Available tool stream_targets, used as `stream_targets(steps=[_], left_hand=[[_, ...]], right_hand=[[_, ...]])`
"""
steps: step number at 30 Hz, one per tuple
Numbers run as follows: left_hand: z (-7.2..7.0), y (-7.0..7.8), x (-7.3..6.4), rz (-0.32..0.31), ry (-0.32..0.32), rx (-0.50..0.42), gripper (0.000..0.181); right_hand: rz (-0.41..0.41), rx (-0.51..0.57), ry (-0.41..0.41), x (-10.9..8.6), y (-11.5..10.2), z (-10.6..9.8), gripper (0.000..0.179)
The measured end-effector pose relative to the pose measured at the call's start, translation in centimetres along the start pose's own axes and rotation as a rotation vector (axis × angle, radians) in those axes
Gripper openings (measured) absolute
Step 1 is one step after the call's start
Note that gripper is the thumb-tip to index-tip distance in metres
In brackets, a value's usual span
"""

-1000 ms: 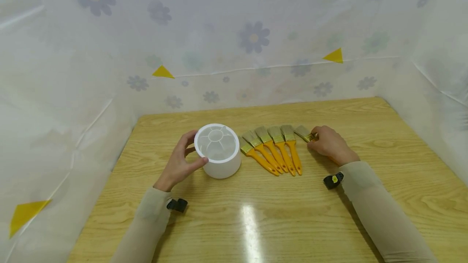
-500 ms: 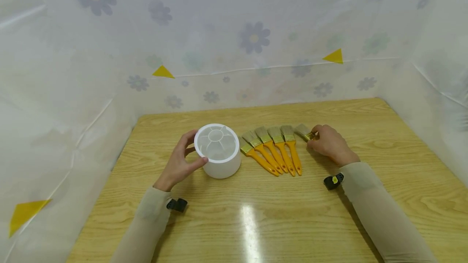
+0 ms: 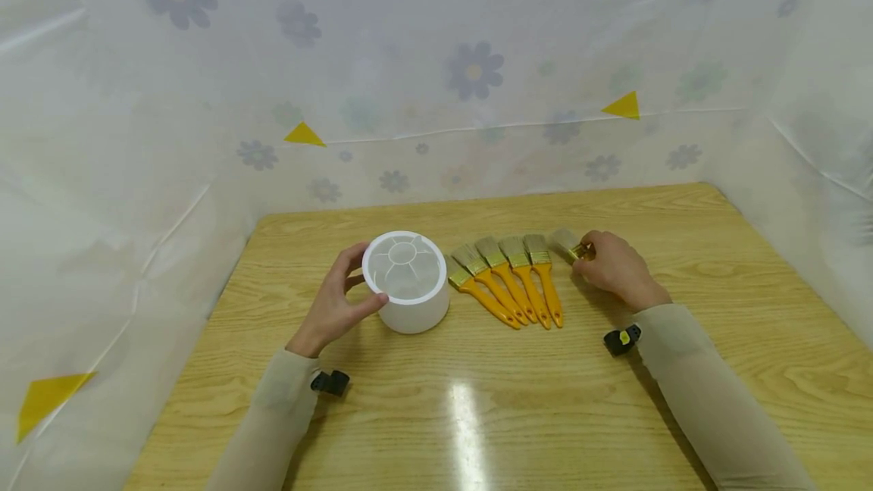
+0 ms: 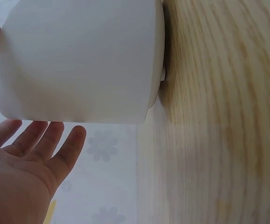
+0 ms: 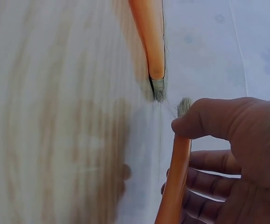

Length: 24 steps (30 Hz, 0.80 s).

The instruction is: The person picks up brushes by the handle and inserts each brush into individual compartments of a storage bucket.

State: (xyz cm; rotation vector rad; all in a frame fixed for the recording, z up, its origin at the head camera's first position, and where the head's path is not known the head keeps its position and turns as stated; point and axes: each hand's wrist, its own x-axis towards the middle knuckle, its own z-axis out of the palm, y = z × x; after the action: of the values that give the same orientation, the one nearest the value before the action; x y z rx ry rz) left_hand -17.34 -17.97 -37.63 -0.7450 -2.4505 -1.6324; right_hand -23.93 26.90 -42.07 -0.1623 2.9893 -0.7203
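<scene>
A white round pen holder (image 3: 412, 315), divided inside by a centre ring and spokes, stands upright on the table. My left hand (image 3: 334, 300) grips it from the left, thumb at the near rim and fingers against its far side. In the left wrist view, fingertips (image 4: 55, 128) touch the holder's smooth wall (image 4: 79, 65). My right hand (image 3: 617, 270) pinches a flat paintbrush (image 3: 564, 243) near its metal band, bristles pointing left and away. The right wrist view shows the thumb on that brush's orange handle (image 5: 176, 177). Several matching paintbrushes (image 3: 520, 275) lie fanned between the hands.
The wood-grain table (image 3: 546, 408) carries everything. A floral translucent curtain (image 3: 470, 142) closes off its back, with plastic sheeting on both sides. The leftmost fanned brush (image 3: 484, 301) lies close beside the holder.
The bristles of the brush in my right hand have shifted slightly and now look blurred. My left hand, the holder and the fanned brushes have stayed put.
</scene>
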Motion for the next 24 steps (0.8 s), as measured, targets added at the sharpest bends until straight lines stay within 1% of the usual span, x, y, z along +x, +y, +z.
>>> stream_targets(steps=[6, 15, 19, 24], left_hand=[[0.0, 0.2, 0.0, -0.021, 0.002, -0.006, 0.076], [0.0, 0.3, -0.1, -0.032, 0.001, -0.001, 0.076], [0.0, 0.3, -0.1, -0.038, 0.002, 0.003, 0.076], [0.0, 0.3, -0.1, -0.041, 0.004, 0.001, 0.076]], right_hand=[[-0.009, 0.030, 0.030, -0.2, -0.3, -0.2, 0.054], [-0.039, 0.043, 0.078, -0.4, -0.6, -0.1, 0.050], [-0.041, 0.045, 0.087, -0.6, -0.9, -0.2, 0.049], [-0.061, 0.038, 0.098, -0.6, -1.2, -0.3, 0.052]])
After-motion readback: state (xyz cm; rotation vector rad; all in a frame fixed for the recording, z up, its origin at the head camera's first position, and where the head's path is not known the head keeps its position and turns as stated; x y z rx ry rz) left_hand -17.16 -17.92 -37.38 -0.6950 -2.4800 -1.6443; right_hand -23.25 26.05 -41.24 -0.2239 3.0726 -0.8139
